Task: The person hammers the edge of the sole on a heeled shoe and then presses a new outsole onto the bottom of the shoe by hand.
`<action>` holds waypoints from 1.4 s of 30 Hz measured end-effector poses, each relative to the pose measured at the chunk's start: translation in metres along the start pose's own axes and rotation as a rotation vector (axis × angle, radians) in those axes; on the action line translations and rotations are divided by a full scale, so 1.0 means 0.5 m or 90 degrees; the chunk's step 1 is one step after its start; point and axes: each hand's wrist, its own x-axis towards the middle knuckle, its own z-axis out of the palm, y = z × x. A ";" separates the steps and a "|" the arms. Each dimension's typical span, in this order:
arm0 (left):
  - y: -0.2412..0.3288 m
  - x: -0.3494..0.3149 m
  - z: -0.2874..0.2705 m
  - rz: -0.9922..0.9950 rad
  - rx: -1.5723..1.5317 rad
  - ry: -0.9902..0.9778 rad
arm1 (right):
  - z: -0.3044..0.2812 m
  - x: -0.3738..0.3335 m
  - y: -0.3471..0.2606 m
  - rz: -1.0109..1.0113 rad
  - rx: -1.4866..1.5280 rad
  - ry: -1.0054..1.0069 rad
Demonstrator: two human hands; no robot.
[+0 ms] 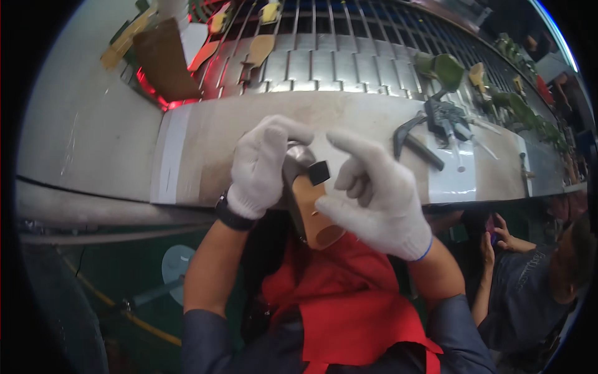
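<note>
My gloved left hand (258,165) is closed around the far end of what looks like an upturned shoe last (293,202), just above the table's near edge. A tan insole-shaped piece (314,215) covers its upper face. Beside the left fingertips, a rounded shiny metal-like part (301,154) shows, with a small black square piece (319,172) standing out from it. My gloved right hand (380,193) is on the right of the last, thumb and forefinger spread wide and the other fingers curled. Its thumb tip reaches the tan piece; whether it touches cannot be told.
A hammer-like tool (423,151) lies right on the worktable (218,143), beside a dark object (445,118) with pale thin tools. Beyond runs a slatted metal conveyor (367,68) carrying green and tan last-shaped pieces (260,50). A brown board (165,62) stands far left. Another person (529,280) sits right.
</note>
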 end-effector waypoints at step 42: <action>-0.050 -0.029 -0.129 -0.309 -0.315 0.078 | 0.138 0.146 0.098 -0.198 -0.053 -0.048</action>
